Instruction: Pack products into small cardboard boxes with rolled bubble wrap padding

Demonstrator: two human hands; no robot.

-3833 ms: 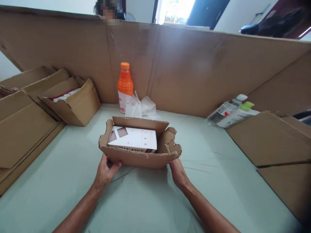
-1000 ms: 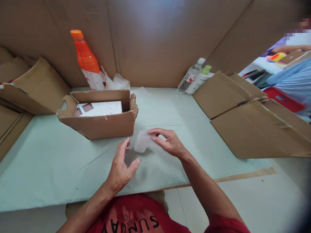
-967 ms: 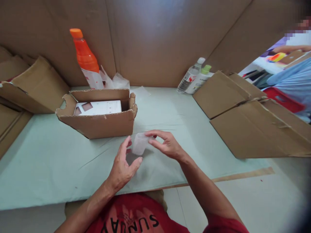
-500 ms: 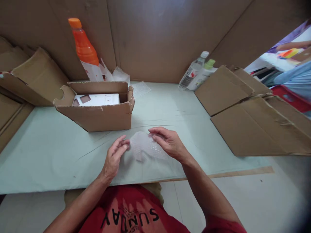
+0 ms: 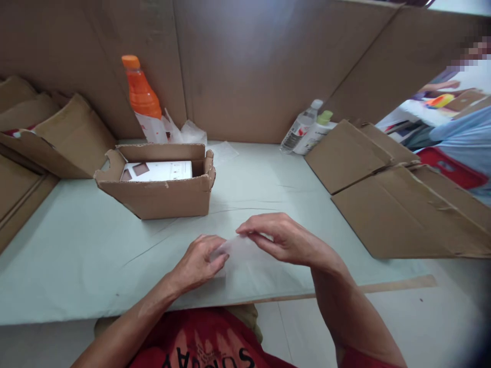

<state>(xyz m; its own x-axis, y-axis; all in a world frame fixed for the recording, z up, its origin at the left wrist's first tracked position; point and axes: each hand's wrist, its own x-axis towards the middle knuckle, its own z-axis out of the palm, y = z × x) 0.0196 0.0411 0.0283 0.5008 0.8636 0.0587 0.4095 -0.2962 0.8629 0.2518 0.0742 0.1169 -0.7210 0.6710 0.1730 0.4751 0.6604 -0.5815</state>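
Note:
A small sheet of clear bubble wrap (image 5: 240,249) is stretched between both hands just above the pale green table cover (image 5: 76,255). My left hand (image 5: 199,260) pinches its left end with closed fingers. My right hand (image 5: 282,239) pinches its upper right edge, fingers curled. Behind them, to the left, stands an open cardboard box (image 5: 161,197) with a white product box (image 5: 157,170) lying inside.
An orange bottle (image 5: 141,97) and crumpled plastic (image 5: 184,132) stand by the cardboard back wall. Two lying bottles (image 5: 307,132) and flat cardboard pieces (image 5: 395,204) are at the right, folded boxes (image 5: 57,138) at the left. Another person's blue sleeve (image 5: 464,138) shows far right.
Both hands left the cardboard box, which now sits further left. They picked up the bubble wrap, unrolled it and drew it out flat, nearer to me.

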